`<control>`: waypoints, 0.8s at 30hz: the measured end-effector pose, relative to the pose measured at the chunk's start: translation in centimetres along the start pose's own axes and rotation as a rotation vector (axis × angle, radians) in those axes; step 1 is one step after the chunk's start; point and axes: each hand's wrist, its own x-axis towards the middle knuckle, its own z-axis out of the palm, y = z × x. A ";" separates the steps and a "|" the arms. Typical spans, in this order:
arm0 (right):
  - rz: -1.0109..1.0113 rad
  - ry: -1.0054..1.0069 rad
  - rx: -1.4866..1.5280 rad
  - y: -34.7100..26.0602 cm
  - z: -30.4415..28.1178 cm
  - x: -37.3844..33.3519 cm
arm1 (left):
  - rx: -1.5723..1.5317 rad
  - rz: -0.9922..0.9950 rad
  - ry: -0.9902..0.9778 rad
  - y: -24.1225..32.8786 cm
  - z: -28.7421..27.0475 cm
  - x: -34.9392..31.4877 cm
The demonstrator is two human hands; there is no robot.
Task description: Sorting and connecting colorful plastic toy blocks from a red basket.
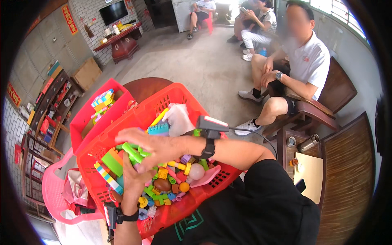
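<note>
Both hands are together over a red plastic basket (94,170) heaped with toy pieces. Bright green tube toy (131,152) sits between them, partly covered by fingers. My right hand (157,146) reaches across from the right, its fingers and thumb curved around the tube toy; the fingertips are slightly blurred. Below it, my left hand (134,177) comes up from the lower edge and grips the tube toy's lower end, some fingers hidden. Beside the left hand lie a green block (112,162) and a strip of coloured bricks (108,178). Small tubes, balls and blocks lie to the right.
A pink box (77,132) with bricks stands beyond the basket, near a round brown table (147,87). At left is a pink chair (52,198) holding a bag. A person sits at right, beside a wooden side table (288,139) with a metal flask (309,143).
</note>
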 end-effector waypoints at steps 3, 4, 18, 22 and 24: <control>0.223 0.087 -0.156 2.9 1.1 -0.9 | 1.014 0.230 0.093 -1.8 -0.5 1.2; 0.297 0.110 -0.213 3.0 2.1 -1.5 | 1.031 0.297 0.106 -1.0 -0.2 1.0; 0.373 0.139 -0.148 0.5 -1.5 0.7 | 0.276 -0.059 -0.170 1.8 -2.7 1.3; 0.312 0.100 -0.204 0.1 -2.4 0.2 | -0.106 -0.152 -0.470 3.1 -1.5 0.4; 0.267 0.046 -0.243 -0.2 -2.8 0.4 | -0.119 -0.145 -0.509 2.4 -1.8 0.6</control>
